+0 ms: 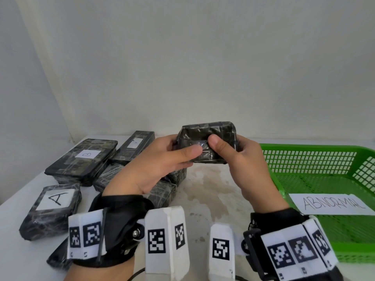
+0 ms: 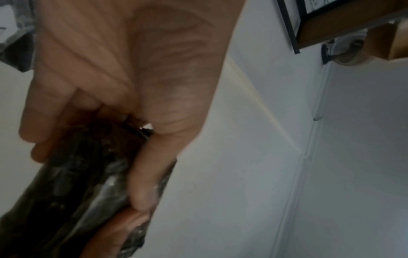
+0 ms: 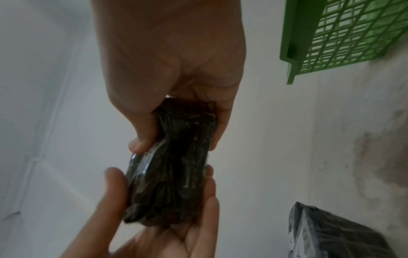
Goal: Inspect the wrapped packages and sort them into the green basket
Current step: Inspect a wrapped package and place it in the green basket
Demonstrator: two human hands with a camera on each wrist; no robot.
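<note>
Held up in the air above the white, stained desk [image 1: 211,185], left of the green basket [image 1: 316,159]: one small blocky wrapped package [image 1: 207,138], dark mottled paper under glossy, crinkled clear film, with no label showing, the left hand [image 1: 154,165] and right hand [image 1: 241,159] each in a narrow grip on one end, thumbs pressed on the near face. At the left of the desk, a loose heap of similar dark, film-wrapped rectangular packages, three bearing white paper labels: a label marked B [image 1: 87,154] and two marked A [image 1: 56,199]. Rigid plastic lattice for the one basket, with a white ABNORMAL sign [image 1: 332,203] inside.
</note>
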